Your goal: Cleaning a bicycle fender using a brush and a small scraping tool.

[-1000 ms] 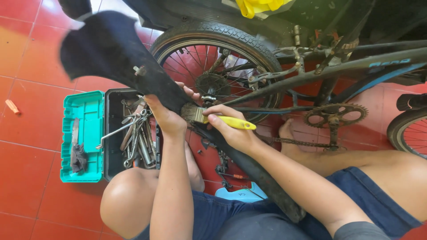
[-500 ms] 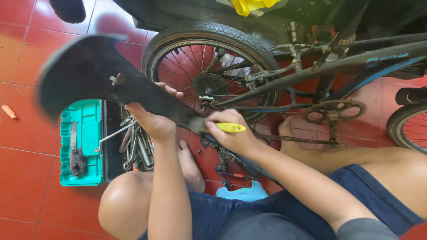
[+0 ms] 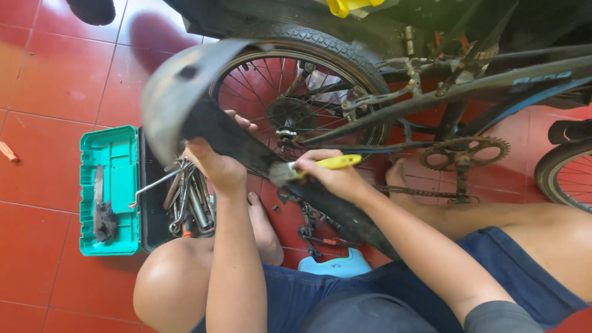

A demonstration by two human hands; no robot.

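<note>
My left hand [image 3: 217, 161] grips a long black curved bicycle mudguard [image 3: 203, 102] near its middle; its wide end is blurred and lifted toward the wheel. My right hand [image 3: 330, 176] holds a yellow-handled brush [image 3: 317, 165], its bristle end pressed on the mudguard's surface. The mudguard's lower end runs down past my right forearm toward my lap. Just behind both hands stands a bicycle's rear wheel [image 3: 296, 105].
A teal toolbox [image 3: 114, 191] lies open on the red tile floor at left, its black tray full of wrenches [image 3: 188, 203]. The bicycle's chainring [image 3: 465, 151] and loose chain are at right. A light blue stool [image 3: 336, 265] shows under my legs.
The mudguard's wide end has swung from the left up and to the right toward the wheel. My left hand moved with it. The brush stays on the mudguard.
</note>
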